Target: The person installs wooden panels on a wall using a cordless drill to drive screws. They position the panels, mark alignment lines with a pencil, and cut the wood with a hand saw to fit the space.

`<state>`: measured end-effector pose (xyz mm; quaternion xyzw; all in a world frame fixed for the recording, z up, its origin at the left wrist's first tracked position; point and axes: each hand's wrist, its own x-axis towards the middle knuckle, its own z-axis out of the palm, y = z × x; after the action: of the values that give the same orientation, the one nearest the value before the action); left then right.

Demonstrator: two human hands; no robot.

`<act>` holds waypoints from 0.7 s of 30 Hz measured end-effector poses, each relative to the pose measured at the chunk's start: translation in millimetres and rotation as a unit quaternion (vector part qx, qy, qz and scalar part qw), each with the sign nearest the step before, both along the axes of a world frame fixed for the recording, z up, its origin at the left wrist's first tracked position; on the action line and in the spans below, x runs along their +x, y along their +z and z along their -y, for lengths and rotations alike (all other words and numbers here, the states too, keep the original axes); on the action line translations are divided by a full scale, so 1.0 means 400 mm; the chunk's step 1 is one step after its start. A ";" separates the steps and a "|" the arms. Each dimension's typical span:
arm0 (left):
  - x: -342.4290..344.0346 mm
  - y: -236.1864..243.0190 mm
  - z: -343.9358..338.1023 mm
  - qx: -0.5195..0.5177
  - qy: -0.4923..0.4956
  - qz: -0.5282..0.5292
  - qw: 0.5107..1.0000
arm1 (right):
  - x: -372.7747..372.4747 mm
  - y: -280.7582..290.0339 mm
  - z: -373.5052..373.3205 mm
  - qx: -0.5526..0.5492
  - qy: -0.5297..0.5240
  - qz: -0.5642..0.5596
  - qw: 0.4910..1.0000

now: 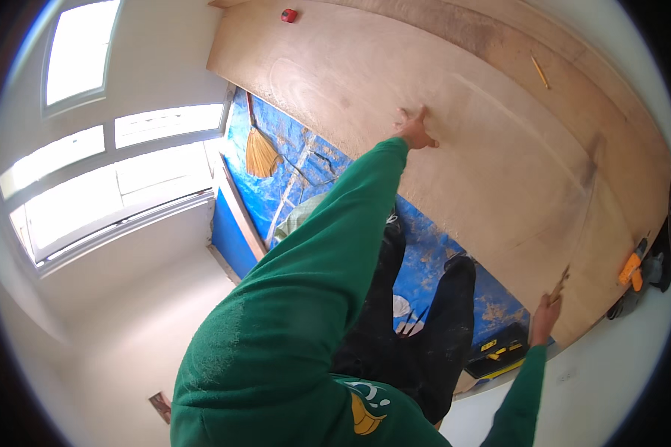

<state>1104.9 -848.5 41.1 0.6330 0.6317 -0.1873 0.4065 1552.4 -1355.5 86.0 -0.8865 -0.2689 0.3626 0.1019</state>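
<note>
On the plywood sheet (pixel 335 82), your left hand (pixel 417 132) spreads its fingers, gripping nothing; at its near-right edge, your right hand's (pixel 544 323) fingers close around a tool (pixel 562 283), its far end indistinct.

Makeshift indoor workshop: plywood (pixel 499 171), tarp (pixel 425 235)

Head-worn fisheye view, facing down, green sleeve (pixel 298 276) nearest, plywood board (pixel 499 186) beyond
</note>
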 end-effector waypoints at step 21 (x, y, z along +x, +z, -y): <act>-1.184 1.279 0.648 0.383 0.467 0.447 0.660 | -0.718 0.699 -0.585 -0.019 0.386 0.008 0.922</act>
<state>631.3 -1107.8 552.6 0.3617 0.6026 0.5913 0.3956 1265.1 -1121.6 365.7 -0.7189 -0.5839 0.3714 -0.0652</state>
